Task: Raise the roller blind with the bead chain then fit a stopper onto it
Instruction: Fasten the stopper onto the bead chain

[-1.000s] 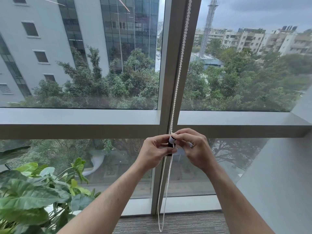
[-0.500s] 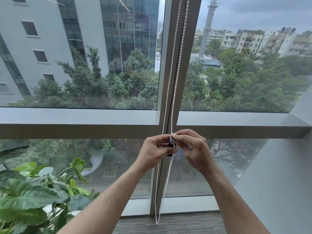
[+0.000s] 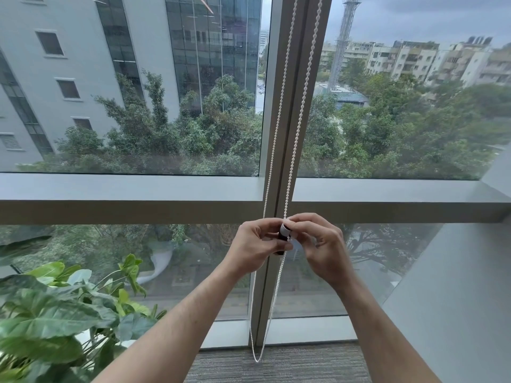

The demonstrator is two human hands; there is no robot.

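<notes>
Since a second ago the bead chain [image 3: 289,150] has parted into two separate strands over the window mullion [image 3: 302,78]. We still pinch the stopper [image 3: 284,235] on the right strand, left hand [image 3: 258,246] and right hand [image 3: 318,246] fingers clamped around it.

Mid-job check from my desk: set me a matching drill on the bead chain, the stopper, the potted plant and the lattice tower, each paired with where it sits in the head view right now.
Things:
1. bead chain
2. stopper
3. potted plant
4. lattice tower

Places:
A. lower left corner, inside the room
B. pinched between the left hand and right hand
C. outside, upper right of the mullion
D. hanging along the mullion, looped just above the carpet

Pairs: 1-D, 2-B, 3-A, 4-C
</notes>
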